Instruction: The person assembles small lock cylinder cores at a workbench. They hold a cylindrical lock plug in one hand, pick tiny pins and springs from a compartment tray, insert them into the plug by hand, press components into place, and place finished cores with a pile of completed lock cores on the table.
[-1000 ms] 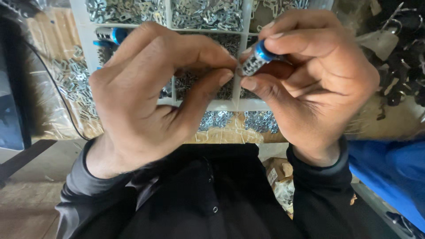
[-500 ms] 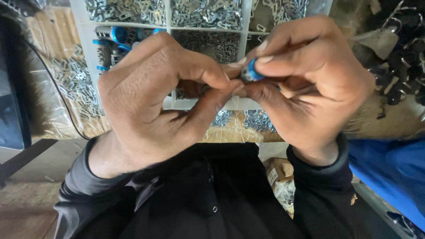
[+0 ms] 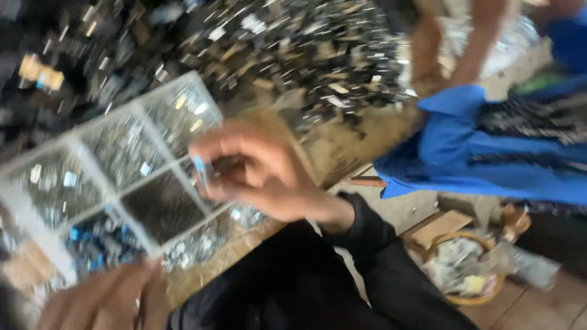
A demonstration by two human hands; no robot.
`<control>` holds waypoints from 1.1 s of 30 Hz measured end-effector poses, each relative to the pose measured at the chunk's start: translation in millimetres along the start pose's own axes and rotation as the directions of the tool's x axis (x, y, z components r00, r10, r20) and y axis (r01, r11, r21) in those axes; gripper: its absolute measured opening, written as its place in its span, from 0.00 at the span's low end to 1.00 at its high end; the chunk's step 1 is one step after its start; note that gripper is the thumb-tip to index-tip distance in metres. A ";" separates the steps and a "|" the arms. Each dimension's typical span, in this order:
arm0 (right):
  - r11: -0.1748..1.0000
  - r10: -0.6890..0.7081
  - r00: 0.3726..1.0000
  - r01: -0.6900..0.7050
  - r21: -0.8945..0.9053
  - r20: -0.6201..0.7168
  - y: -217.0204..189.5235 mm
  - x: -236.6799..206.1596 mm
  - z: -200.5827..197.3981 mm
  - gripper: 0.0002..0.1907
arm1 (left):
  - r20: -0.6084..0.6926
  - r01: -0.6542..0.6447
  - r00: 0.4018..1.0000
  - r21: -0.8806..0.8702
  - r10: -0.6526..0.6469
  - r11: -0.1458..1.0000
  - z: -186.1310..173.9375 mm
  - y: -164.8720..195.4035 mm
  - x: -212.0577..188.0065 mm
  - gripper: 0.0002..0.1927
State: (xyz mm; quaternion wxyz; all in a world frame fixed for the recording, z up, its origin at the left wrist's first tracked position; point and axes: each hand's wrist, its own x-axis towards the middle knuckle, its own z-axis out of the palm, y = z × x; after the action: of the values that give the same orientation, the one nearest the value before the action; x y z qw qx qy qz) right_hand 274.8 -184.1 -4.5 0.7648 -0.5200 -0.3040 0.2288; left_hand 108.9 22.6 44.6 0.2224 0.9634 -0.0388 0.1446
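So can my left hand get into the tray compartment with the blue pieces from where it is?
Probably yes: the left hand sits just below that open compartment, with nothing over it.

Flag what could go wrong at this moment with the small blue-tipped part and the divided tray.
1. The right hand pinches the small blue-tipped part only at its fingertips above the divided tray; a slip could land it in the wrong compartment.
2. The left hand sits low, away from the part, so that grip has no backup.
3. Another person's blue sleeve is close; a bump seems possible.
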 end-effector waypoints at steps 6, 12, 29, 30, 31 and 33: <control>0.874 0.220 0.960 -0.114 0.472 -0.175 -18.4 -116.9 -8.0 0.19 | 0.748 0.036 0.661 -0.108 0.058 0.993 5.2 19.9 58.0 0.08; 0.823 0.443 0.884 -0.337 0.457 -0.148 -10.8 -172.8 6.0 0.21 | 0.933 -0.203 0.359 0.041 0.035 0.978 56.6 84.6 190.6 0.10; 0.931 0.300 0.915 -0.220 0.291 -0.268 -26.7 -200.3 -10.9 0.18 | -0.074 -0.538 0.834 0.110 0.547 0.836 143.6 91.6 241.6 0.15; 0.927 0.284 0.927 -0.201 0.318 -0.243 -25.7 -195.4 -11.7 0.18 | -0.149 -0.542 0.824 0.070 0.546 0.837 122.3 89.8 236.1 0.13; 0.929 0.279 0.935 -0.204 0.310 -0.220 -24.8 -190.4 -11.0 0.18 | -0.213 -0.558 0.807 0.030 0.551 0.829 98.6 86.5 223.7 0.12; 0.922 0.297 0.934 -0.226 0.315 -0.199 -25.7 -184.2 -5.1 0.19 | -0.138 -0.490 0.868 -0.093 0.477 0.867 48.1 73.1 187.3 0.06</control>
State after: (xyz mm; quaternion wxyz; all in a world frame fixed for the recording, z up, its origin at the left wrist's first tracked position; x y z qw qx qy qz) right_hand 148.4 -319.2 -23.7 0.8258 -0.4636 -0.0990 0.3056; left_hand 290.3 -66.2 89.2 0.2406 0.8975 -0.2756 0.2462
